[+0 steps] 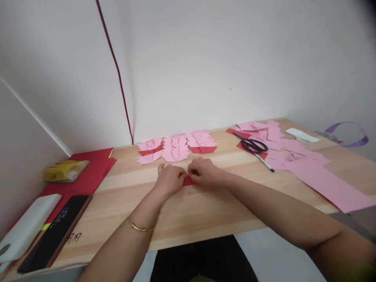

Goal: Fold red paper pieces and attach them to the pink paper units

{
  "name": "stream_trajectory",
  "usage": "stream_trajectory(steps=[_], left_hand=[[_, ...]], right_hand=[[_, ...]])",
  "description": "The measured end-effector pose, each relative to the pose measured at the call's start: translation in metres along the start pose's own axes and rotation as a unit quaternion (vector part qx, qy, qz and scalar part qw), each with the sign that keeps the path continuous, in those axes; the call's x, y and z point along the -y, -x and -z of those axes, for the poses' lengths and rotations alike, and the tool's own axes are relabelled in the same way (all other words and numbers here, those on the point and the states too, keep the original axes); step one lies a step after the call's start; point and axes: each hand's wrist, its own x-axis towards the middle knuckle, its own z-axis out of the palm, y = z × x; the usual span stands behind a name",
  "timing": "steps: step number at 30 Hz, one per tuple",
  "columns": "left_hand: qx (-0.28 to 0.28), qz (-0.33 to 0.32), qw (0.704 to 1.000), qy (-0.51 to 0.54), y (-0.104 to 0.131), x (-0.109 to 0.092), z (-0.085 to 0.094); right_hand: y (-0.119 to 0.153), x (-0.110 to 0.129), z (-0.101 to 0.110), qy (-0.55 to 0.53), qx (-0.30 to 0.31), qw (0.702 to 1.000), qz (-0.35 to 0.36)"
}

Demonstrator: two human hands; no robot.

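Between my two hands lies a small piece of red paper (188, 181), low over the middle of the wooden table. My left hand (171, 178) pinches its left end, with the fingers pressed together. From the other side, my right hand (205, 172) grips the paper with curled fingers. Most of the paper is hidden under the fingertips. Just beyond my hands are rows of folded, crinkled pink paper pieces (176, 152), and some have red paper pieces (207, 150) among them.
Black-handled scissors (254, 145) and a pen (264, 162) lie by pink paper scraps (273, 133) on the right. At left are red sheets (91, 172), a yellow packet (66, 171), a white device (31, 227) and a black digital display (57, 231). A wall stands behind the table.
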Motion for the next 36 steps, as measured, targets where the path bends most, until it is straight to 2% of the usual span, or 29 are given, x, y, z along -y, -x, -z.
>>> stream_trajectory(steps=[3, 6, 8, 10, 12, 15, 17, 19, 22, 29, 33, 36], left_hand=[[-0.011, 0.021, 0.998, -0.054, 0.002, -0.001, -0.001], [-0.048, 0.041, 0.992, -0.109, 0.004, -0.003, -0.001], [-0.069, 0.029, 0.989, -0.127, 0.005, -0.005, 0.000], [-0.053, -0.011, 0.990, -0.133, 0.005, -0.007, 0.001], [-0.007, -0.043, 0.990, -0.131, 0.005, -0.010, 0.002], [0.043, -0.045, 0.989, -0.132, 0.009, -0.014, 0.002], [0.052, -0.049, 0.987, -0.147, 0.017, -0.016, -0.001], [0.036, -0.075, 0.983, -0.162, 0.029, -0.017, -0.005], [-0.014, -0.116, 0.980, -0.163, 0.048, -0.015, -0.012], [-0.053, -0.109, 0.986, -0.114, 0.067, -0.010, -0.014], [-0.051, -0.135, 0.983, -0.116, 0.079, -0.009, -0.010], [-0.039, -0.149, 0.982, -0.106, 0.095, -0.011, -0.011]], right_hand=[[0.000, 0.003, -0.003, 0.039, 0.005, 0.999, -0.004], [-0.001, 0.005, -0.005, 0.052, 0.015, 0.998, -0.020], [-0.002, 0.005, -0.005, 0.042, 0.006, 0.999, -0.034], [-0.003, 0.005, -0.004, 0.024, 0.001, 0.999, -0.043], [-0.004, 0.005, -0.002, 0.010, 0.014, 0.999, -0.040], [-0.004, 0.003, 0.001, 0.001, 0.040, 0.999, -0.021], [-0.002, 0.001, 0.001, -0.001, 0.043, 0.999, -0.009], [0.001, 0.000, -0.001, 0.006, 0.035, 0.999, 0.002], [0.008, 0.001, -0.008, 0.032, -0.005, 0.999, 0.014], [0.025, 0.016, -0.014, 0.106, -0.050, 0.993, -0.003], [0.049, 0.036, -0.012, 0.154, -0.042, 0.986, 0.047], [0.076, 0.053, -0.016, 0.182, -0.039, 0.981, 0.058]])
